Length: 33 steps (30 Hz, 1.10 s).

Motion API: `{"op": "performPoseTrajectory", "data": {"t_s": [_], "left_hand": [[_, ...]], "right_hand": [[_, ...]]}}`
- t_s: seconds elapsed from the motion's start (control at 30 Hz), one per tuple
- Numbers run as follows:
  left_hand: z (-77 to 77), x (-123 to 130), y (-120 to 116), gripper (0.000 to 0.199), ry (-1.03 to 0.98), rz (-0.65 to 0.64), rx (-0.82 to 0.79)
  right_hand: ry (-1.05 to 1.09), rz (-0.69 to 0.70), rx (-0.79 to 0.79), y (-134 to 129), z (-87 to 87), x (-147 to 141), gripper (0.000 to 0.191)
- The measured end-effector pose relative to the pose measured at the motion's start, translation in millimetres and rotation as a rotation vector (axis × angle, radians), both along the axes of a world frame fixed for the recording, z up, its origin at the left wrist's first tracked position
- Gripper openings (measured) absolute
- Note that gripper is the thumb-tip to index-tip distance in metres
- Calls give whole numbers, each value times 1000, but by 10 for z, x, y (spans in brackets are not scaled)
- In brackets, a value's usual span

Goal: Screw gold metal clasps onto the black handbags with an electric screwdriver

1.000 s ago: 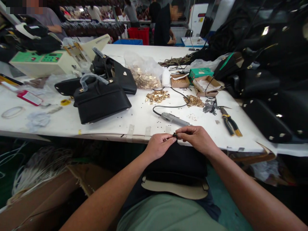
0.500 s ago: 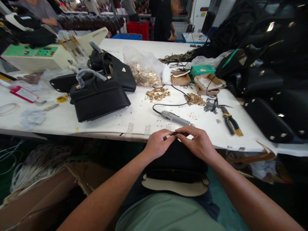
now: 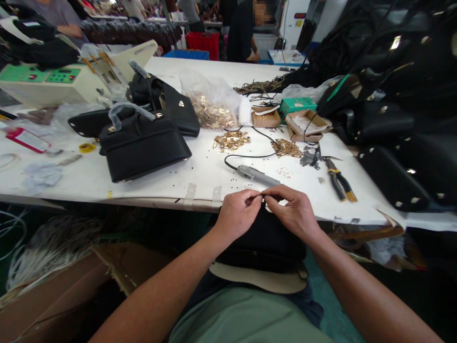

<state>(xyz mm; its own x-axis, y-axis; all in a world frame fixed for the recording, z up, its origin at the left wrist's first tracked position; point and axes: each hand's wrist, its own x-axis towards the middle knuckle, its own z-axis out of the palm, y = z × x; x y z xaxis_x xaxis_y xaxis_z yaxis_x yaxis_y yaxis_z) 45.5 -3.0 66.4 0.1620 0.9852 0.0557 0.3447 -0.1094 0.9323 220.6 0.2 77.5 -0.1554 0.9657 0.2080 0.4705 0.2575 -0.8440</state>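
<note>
A black bag (image 3: 267, 243) rests on my lap, with its beige flap (image 3: 260, 279) hanging toward me. Above its far edge, my left hand (image 3: 237, 214) and my right hand (image 3: 293, 209) meet fingertip to fingertip. Both are closed in a pinch around something small and dark, too hidden to name. Just beyond them on the table lies a grey electric screwdriver (image 3: 256, 176) with a black cable. Gold metal fittings form one pile (image 3: 232, 141) behind it and a second pile (image 3: 286, 148) farther right.
Finished-looking black handbags (image 3: 143, 147) stand on the left of the white table (image 3: 160, 188). Pliers (image 3: 339, 181) lie to the right, near more black bags (image 3: 391, 178). A clear plastic bag of gold parts (image 3: 210, 107) and small cardboard boxes (image 3: 307, 125) sit farther back. Other people are beyond the table.
The view has shifted slightly, so the table things appear a little farther left. My hands stay pinched together above the bag, with the fingertips slightly rearranged.
</note>
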Motion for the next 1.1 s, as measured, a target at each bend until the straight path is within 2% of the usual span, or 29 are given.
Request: {"op": "performPoseTrajectory", "data": {"t_s": [0.23,0.37,0.47,0.6,0.93,1.1], "left_hand": [[-57,61,-7,19,21,30,-18],[-89,69,25,16,12,58,-54],[-83,41,62,15,-23,37,-99],[-67,6,98,17,-29,-27,-120],[-26,35,125,16,122,-140,7],[-18,47,157,16,143,-149,2]], "right_hand": [[16,-32,-114,-1,-51,8,17],[118,-40,-247,14,-94,30,22],[149,9,-349,28,-95,94,30],[84,115,-427,8,-63,170,23],[124,39,-396,-65,-114,119,19],[152,22,-367,-70,-169,115,17]]}}
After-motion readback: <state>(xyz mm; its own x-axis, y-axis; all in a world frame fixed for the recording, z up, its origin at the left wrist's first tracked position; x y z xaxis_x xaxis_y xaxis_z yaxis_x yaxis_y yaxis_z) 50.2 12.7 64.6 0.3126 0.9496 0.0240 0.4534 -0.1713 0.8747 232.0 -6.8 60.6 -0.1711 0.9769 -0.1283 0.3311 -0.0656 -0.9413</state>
